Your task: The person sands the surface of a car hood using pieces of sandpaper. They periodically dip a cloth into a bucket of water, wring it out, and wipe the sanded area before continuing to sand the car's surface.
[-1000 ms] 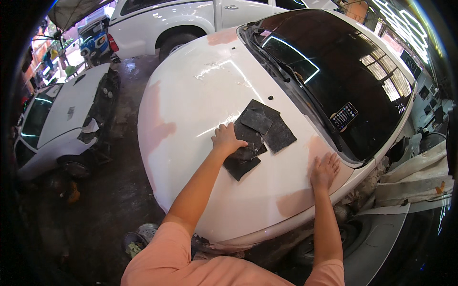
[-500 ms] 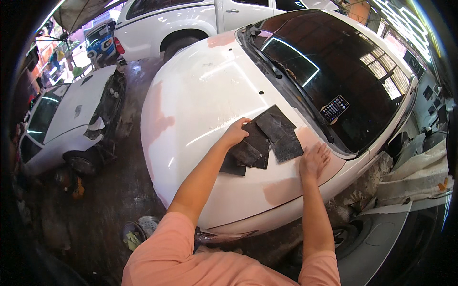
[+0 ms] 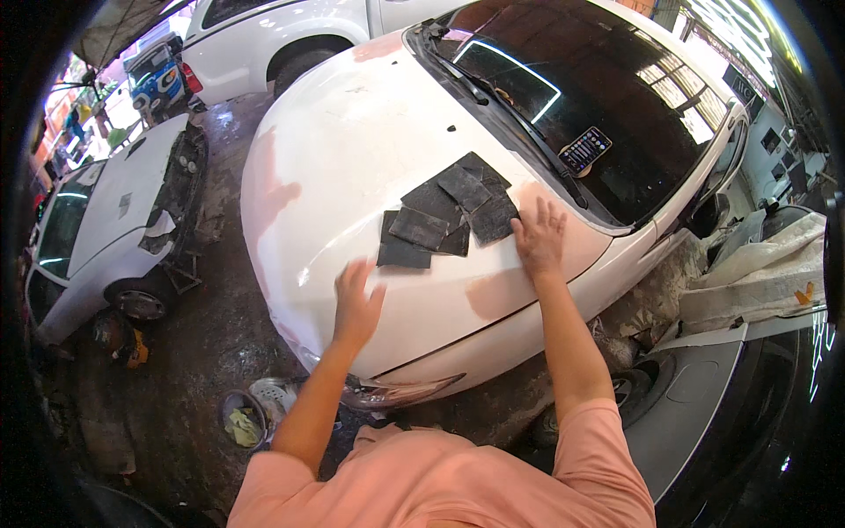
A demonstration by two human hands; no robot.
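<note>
My left hand [image 3: 358, 304] is open, fingers apart, over the near part of a white car's bonnet [image 3: 352, 158]. Whether it touches the paint I cannot tell. Several black sheets that look like sandpaper [image 3: 421, 227] lie overlapping on the bonnet, just beyond that hand and to its right. My right hand [image 3: 540, 239] rests on the bonnet with its fingers spread, right of the sheets and by a pinkish filler patch [image 3: 532, 192]. Neither hand holds anything. Another pinkish patch [image 3: 499, 295] shows below the right hand.
A phone [image 3: 585, 151] with a lit screen rests on the windscreen by the wiper [image 3: 537, 145]. At far left stands a partly dismantled white car [image 3: 114, 220]. A white pickup [image 3: 290, 26] is behind. On the floor, a bucket [image 3: 242, 418] holds a yellowish cloth.
My left hand has left the black sheets and drawn back toward me, its fingers opening. The sheets lie rearranged. My right hand stays on the bonnet, while the whole view has shifted.
</note>
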